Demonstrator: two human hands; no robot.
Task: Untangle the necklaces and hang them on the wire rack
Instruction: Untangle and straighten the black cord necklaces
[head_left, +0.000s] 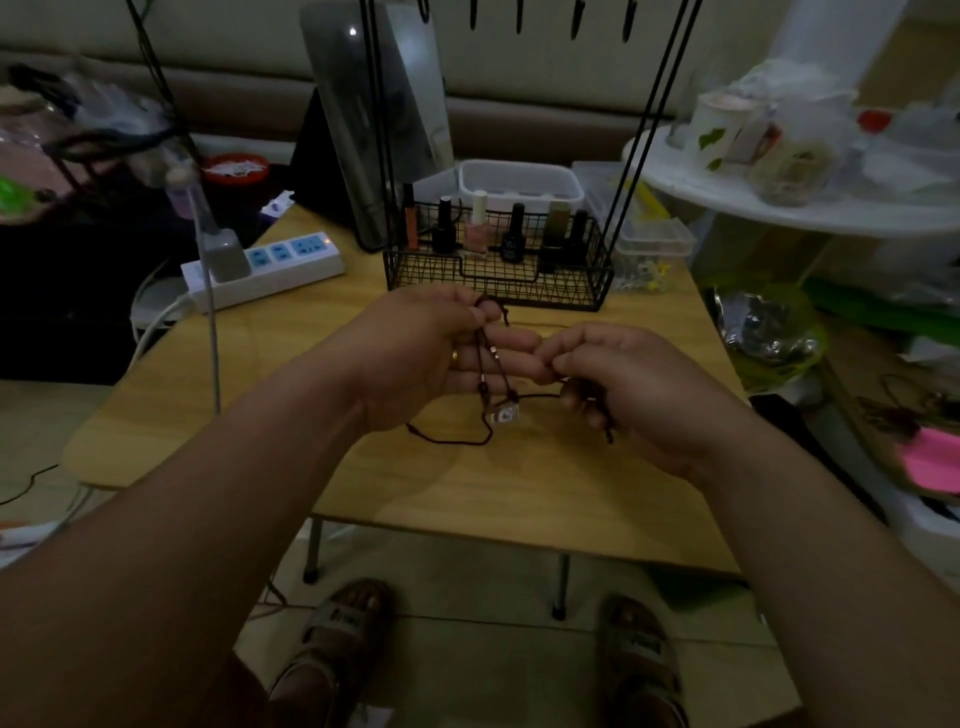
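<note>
A dark cord necklace (488, 374) with small beads and a clear square pendant (504, 414) hangs between my hands above the small wooden table (260, 415). My left hand (441, 358) pinches the upper loop of the cord at its fingertips. My right hand (623, 389) grips another stretch of the same cord, with a loose end sticking out below its fingers. A slack loop of cord droops under the pendant. The black wire rack (498, 270) stands just beyond my hands; its thin uprights rise to hooks at the top of the view.
The rack's basket holds several nail polish bottles (511, 234). A white power strip (265, 270) with a plugged-in adapter lies at the table's back left. A mirror (374, 114) stands behind the rack. Plastic boxes (654, 244) sit at the back right, cluttered shelves further right.
</note>
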